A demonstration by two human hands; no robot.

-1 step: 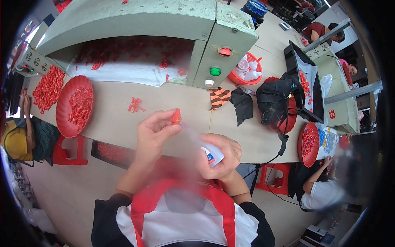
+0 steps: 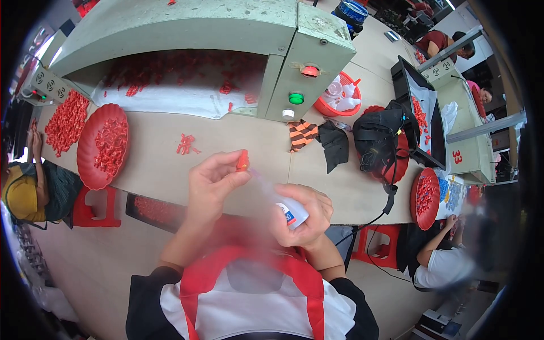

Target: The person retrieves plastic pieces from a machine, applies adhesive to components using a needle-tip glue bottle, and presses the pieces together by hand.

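Head view: the left hand (image 2: 211, 184) pinches a small glossy red piece (image 2: 243, 161) between thumb and fingertips, holding it up above the near side of the pale worktop (image 2: 255, 139). The right hand (image 2: 309, 214) is wrapped around a white squeeze bottle (image 2: 298, 209) with a blue and red label, tilted so that its narrow translucent nozzle (image 2: 258, 177) points up and left towards the piece. The nozzle is blurred, and I cannot tell whether its tip touches the piece.

Beyond the left hand, a little cluster of red pieces (image 2: 186, 144) lies loose on the worktop. Farther left stands a scalloped red bowl (image 2: 93, 177) partly filled with similar pieces, with a heap of red pieces (image 2: 67, 124) just beside it. At the back is a pale green hooded machine (image 2: 187, 25), more red pieces lying on the white sheet (image 2: 170, 106) under its hood; its end panel carries a red button (image 2: 310, 71), a green button (image 2: 296, 98) and a white knob (image 2: 288, 114).

Right of the panel, a red basket (image 2: 324, 108) holds translucent bottles (image 2: 347, 104). Nearer lie an orange-and-black striped cloth (image 2: 303, 135) and a black cloth (image 2: 333, 147), side by side, with a black bag (image 2: 375, 139) to their right.
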